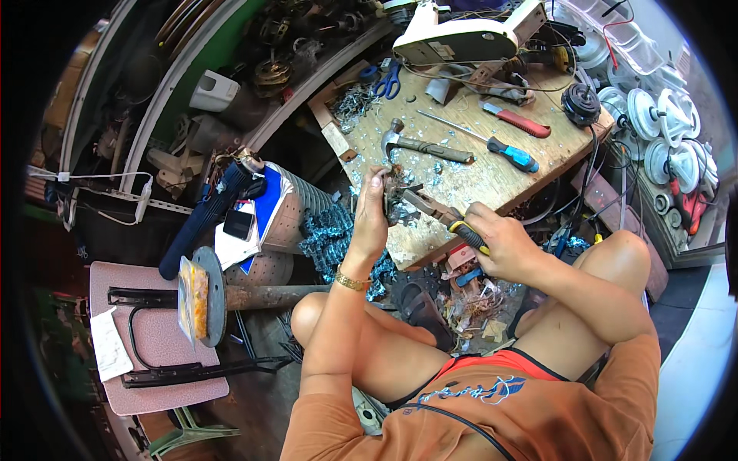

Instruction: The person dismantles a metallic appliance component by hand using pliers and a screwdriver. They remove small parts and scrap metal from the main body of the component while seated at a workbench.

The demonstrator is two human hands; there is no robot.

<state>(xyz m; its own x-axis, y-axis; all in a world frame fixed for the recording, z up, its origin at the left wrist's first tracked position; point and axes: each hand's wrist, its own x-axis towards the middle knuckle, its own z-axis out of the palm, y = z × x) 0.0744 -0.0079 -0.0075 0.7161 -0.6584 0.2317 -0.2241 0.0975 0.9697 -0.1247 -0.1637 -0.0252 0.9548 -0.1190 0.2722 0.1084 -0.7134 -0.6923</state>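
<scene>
My left hand [372, 219] is closed at the near left part of the wooden bench [492, 180]. Its fingers grip a small, dark, rough-looking part [393, 188], mostly hidden by the hand. My right hand [503, 240] is wrapped round the yellow-and-black handles of pliers [467, 236]. The pliers' jaws reach left, close beside the dark part; whether they touch it I cannot tell. Just beyond my left hand lies a claw hammer [434, 149]. Farther right are a blue-handled screwdriver [511, 154] and a red utility knife [523, 121].
Blue scissors [388, 81] and metal scraps [355, 106] sit at the bench's far left. A white appliance body [453, 42] stands at the back. White plastic wheels [646, 114] are stacked on the right. Blue metal shavings [338, 238] hang beside the bench; a pink chair [161, 338] stands left.
</scene>
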